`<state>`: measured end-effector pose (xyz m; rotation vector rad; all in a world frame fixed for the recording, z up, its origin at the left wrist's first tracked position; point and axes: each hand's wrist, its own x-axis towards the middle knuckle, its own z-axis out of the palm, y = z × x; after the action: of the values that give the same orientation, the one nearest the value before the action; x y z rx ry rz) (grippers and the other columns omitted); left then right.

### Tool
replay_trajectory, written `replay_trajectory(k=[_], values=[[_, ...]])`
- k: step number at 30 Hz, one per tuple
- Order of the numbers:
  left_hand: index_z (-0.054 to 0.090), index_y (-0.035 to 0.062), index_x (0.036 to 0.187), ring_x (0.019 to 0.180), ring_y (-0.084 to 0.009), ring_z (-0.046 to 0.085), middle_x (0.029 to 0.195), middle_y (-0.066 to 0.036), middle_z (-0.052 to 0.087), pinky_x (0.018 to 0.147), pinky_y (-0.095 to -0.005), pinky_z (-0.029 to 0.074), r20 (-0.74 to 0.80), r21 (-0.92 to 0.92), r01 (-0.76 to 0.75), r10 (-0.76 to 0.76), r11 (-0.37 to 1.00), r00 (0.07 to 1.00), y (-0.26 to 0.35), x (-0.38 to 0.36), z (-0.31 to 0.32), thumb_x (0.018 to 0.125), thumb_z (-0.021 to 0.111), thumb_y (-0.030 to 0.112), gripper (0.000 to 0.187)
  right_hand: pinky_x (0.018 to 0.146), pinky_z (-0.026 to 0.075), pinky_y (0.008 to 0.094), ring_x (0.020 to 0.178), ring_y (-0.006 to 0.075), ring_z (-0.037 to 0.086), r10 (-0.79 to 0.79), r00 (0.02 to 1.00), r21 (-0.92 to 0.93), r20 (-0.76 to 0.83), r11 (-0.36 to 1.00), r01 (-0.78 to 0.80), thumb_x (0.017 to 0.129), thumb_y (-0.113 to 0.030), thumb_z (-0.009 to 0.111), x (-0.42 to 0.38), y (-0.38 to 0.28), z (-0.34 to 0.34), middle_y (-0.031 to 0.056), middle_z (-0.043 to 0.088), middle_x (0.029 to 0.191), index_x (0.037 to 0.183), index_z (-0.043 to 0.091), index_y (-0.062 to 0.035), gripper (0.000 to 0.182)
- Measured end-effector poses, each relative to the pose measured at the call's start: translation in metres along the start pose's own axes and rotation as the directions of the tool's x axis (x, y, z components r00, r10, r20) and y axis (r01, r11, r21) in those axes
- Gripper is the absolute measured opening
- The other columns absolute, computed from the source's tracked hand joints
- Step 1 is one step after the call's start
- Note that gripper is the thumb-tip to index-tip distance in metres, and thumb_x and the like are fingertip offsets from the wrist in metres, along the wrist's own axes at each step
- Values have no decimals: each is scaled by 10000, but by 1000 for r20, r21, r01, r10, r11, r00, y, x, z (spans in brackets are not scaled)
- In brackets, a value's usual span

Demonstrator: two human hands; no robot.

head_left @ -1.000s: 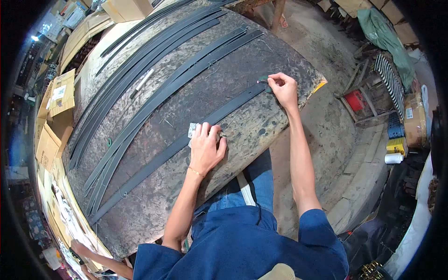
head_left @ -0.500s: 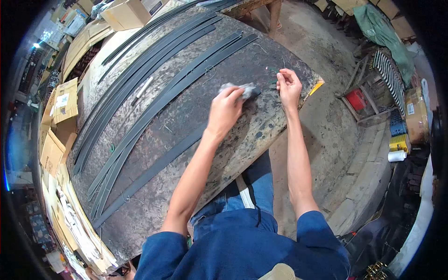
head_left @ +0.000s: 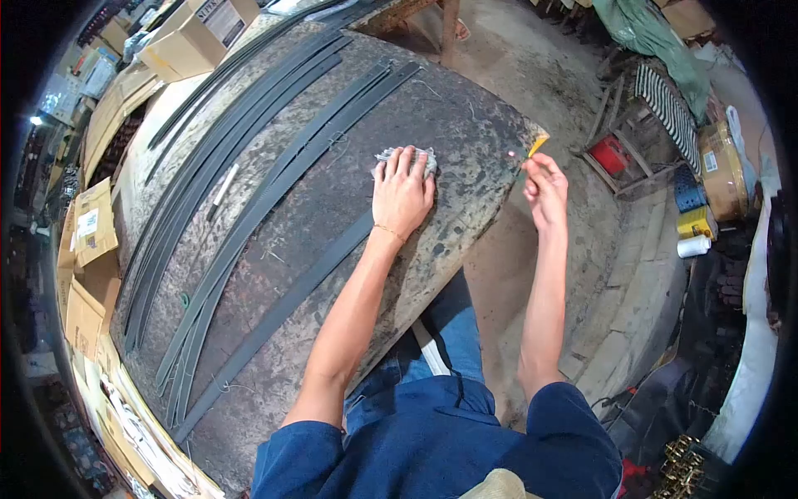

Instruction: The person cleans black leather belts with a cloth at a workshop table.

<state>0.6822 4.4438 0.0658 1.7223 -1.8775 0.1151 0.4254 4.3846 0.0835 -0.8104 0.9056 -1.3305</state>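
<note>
My left hand (head_left: 402, 193) rests palm down on a crumpled grey-white rag (head_left: 429, 164), fingers curled over it. Beneath the rag and hand runs the upper end of a single dark strip (head_left: 291, 287), which lies along the table near its front edge. My right hand (head_left: 546, 191) is raised by the table's right corner, thumb and fingertips pinched together. A tiny pale pink spot shows beside those fingertips; what they hold is too small to make out.
More long dark strips (head_left: 249, 224) lie in bundles across the stained table (head_left: 465, 108). A white marker-like stick (head_left: 224, 185) lies among them. Cardboard boxes (head_left: 189, 46) stand at the far left. Beyond the right edge are a wooden frame with a red container (head_left: 609, 155) and a white spool (head_left: 693, 247).
My left hand has flattened from a pinching grip on the rag to pressing it down. My right hand has moved right and down, off toward the table's corner. The view has shifted slightly.
</note>
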Motion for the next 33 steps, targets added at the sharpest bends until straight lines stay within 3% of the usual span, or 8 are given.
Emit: replay_trajectory(k=[3, 5, 9, 11, 20, 26, 30, 33], values=[[606, 54, 1210, 1260, -301, 449, 1303, -136, 538, 1040, -441, 337, 4, 18, -8, 8, 1000, 1000, 0, 0, -1, 887, 546, 243, 380, 409, 343, 180, 506, 32, 467, 105, 994, 82, 31, 991, -107, 879, -19, 665, -1, 10, -33, 11, 609, 774, 919, 577, -65, 107], [605, 57, 1212, 1257, -301, 453, 1304, -135, 538, 1040, -440, 338, 5, 21, -13, 13, 1000, 1000, -1, 2, -1, 888, 546, 246, 380, 400, 331, 181, 499, 34, 457, 75, 990, -375, -123, 920, -116, 887, -20, 656, -1, 28, -39, -5, 584, 782, 879, 574, -66, 95], [598, 68, 1227, 1256, -302, 458, 1313, -133, 534, 1042, -441, 336, 14, 20, -10, 10, 1000, 1000, -1, -1, -1, 893, 543, 256, 387, 468, 386, 207, 552, 58, 488, -40, 988, -141, -152, 990, 18, 895, -23, 648, -18, 11, -28, -7, 566, 791, 917, 596, -51, 64], [596, 70, 1231, 1260, -303, 456, 1317, -135, 531, 1044, -440, 334, 10, 24, -8, 7, 1000, 1000, -1, 0, 0, 895, 542, 257, 388, 499, 400, 219, 595, 67, 503, -55, 991, -160, -119, 986, 36, 904, -24, 636, -19, 13, -38, 4, 577, 811, 992, 617, -47, 92], [593, 62, 1229, 1263, -315, 452, 1312, -154, 527, 1055, -446, 325, -19, 26, 8, -7, 1000, 1000, 1, -1, 2, 898, 542, 255, 387, 489, 373, 199, 598, 60, 465, 10, 988, -165, -156, 986, -36, 943, -33, 573, -36, 3, -48, 35, 603, 875, 1062, 639, -16, 136], [612, 25, 1179, 1220, -324, 477, 1261, -161, 543, 1036, -436, 349, -47, 16, 18, -17, 1000, 999, 0, -1, 2, 887, 563, 250, 371, 594, 482, 202, 778, 119, 621, 164, 986, 163, 22, 973, -166, 910, -50, 627, -40, -4, -64, 130, 660, 1032, 1202, 599, 38, 307], [632, 8, 1128, 1176, -323, 499, 1208, -161, 559, 1009, -434, 371, -61, -49, 20, -23, 999, 998, -2, -1, 2, 863, 593, 230, 348, 645, 521, 209, 851, 163, 661, 83, 988, 130, 132, 986, -100, 852, 20, 673, -43, -4, -65, 128, 672, 1003, 1190, 609, 44, 345], [642, 4, 1106, 1161, -322, 506, 1194, -158, 562, 994, -432, 381, -86, -59, 16, -21, 998, 996, -2, -1, 3, 854, 602, 221, 335, 583, 496, 202, 746, 136, 643, 22, 999, -14, 41, 1000, -21, 856, 1, 678, -40, -6, -61, 99, 679, 928, 1138, 642, 43, 288]])
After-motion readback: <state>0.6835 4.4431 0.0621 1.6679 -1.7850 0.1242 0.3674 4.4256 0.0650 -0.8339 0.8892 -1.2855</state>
